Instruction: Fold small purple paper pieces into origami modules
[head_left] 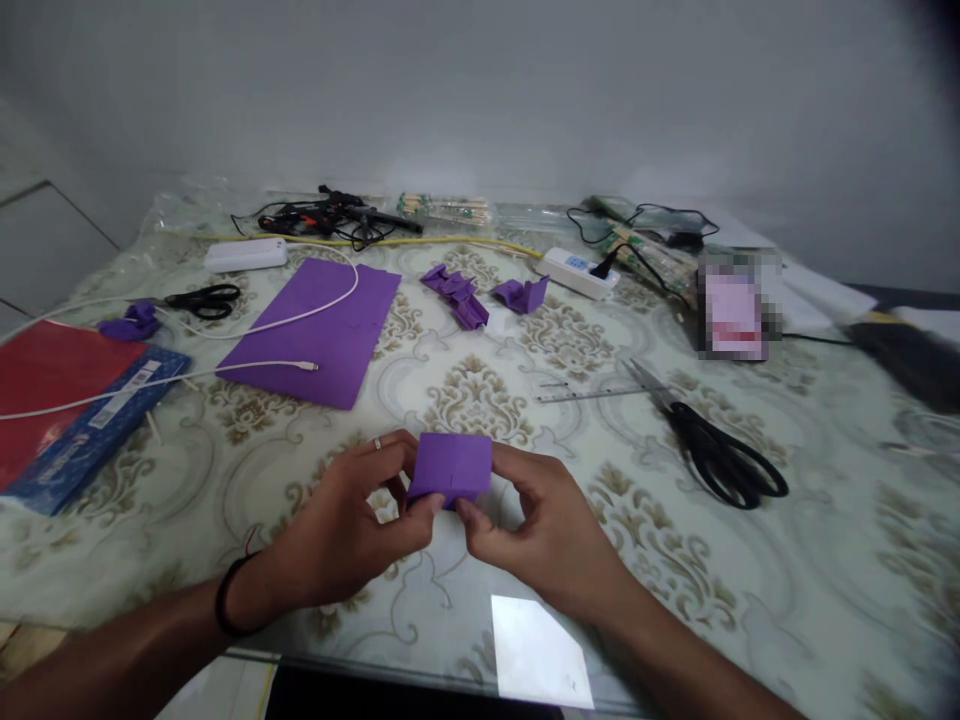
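Between my two hands is a small folded piece of purple paper (453, 464), held just above the patterned tabletop near its front. My left hand (367, 510) pinches its left side, thumb on the lower edge and fingers behind. On the opposite side my right hand (529, 520) grips it the same way, thumb at the bottom edge; its fingertips are hidden behind the paper. Farther back lie a row of joined folded purple pieces (455, 294) and one separate folded purple piece (523, 293). Flat purple sheets (322, 325) rest to the left.
Large black-handled scissors (712, 440) and a clear ruler (592, 393) lie right. A white power strip (579, 272) and dark cables (337, 215) are at the back. Left are smaller scissors (210, 300), a white cable (225, 372), crumpled purple paper (131, 321) and a red-and-blue packet (82, 400).
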